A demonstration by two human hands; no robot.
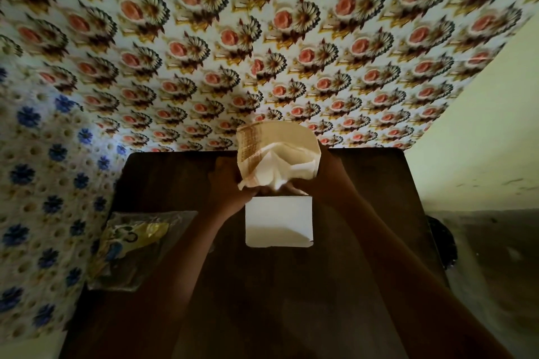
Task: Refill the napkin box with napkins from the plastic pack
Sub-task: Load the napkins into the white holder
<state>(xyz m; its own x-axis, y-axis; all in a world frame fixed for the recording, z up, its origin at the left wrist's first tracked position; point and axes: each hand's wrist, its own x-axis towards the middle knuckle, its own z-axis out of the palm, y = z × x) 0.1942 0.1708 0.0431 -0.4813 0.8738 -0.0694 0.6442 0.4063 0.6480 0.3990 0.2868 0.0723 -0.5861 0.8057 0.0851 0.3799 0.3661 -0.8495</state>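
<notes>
Head view: plastic pack (132,245) lies near-left on the table (379,183), apparently emptied. Centre, white flap (279,221). Beyond, left hand (230,186) and right hand (319,181) clasp the napkin box (262,143); napkins (280,167) part-inserted, closing remains.

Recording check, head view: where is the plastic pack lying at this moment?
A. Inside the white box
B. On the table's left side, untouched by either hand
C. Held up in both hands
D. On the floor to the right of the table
B: the plastic pack lies flat on the left part of the table, while the left hand and right hand hold the napkin box at the far middle.
</notes>
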